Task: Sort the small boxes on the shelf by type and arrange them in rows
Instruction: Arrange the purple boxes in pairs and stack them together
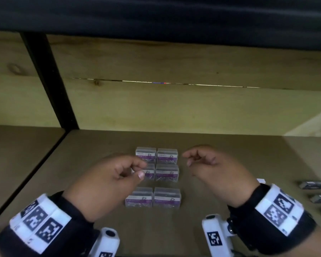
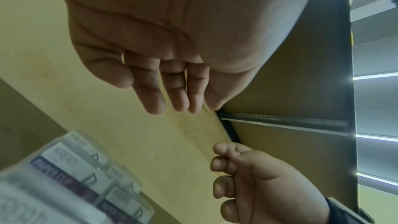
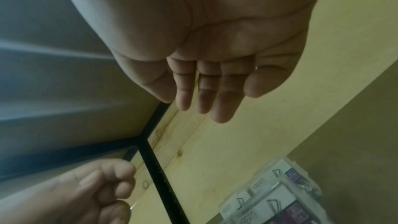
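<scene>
Several clear plastic boxes with purple labels (image 1: 166,197) stand on the shelf board (image 1: 230,145) in two columns and three rows. The front row sits a little apart from the two behind. My left hand (image 1: 135,169) hovers over the left box of the middle row and partly hides it; its fingers are loosely curled and hold nothing. My right hand (image 1: 193,158) hangs just right of the back rows, relaxed and empty. The left wrist view shows the left hand (image 2: 168,94) above the boxes (image 2: 71,168). The right wrist view shows the right hand (image 3: 204,94) with the boxes (image 3: 280,198) below it.
Small grey boxes (image 1: 315,184) lie at the shelf's right edge. A black upright post (image 1: 48,80) stands at the back left. A wooden back panel (image 1: 174,108) closes the shelf behind, and a dark upper shelf (image 1: 156,15) hangs overhead.
</scene>
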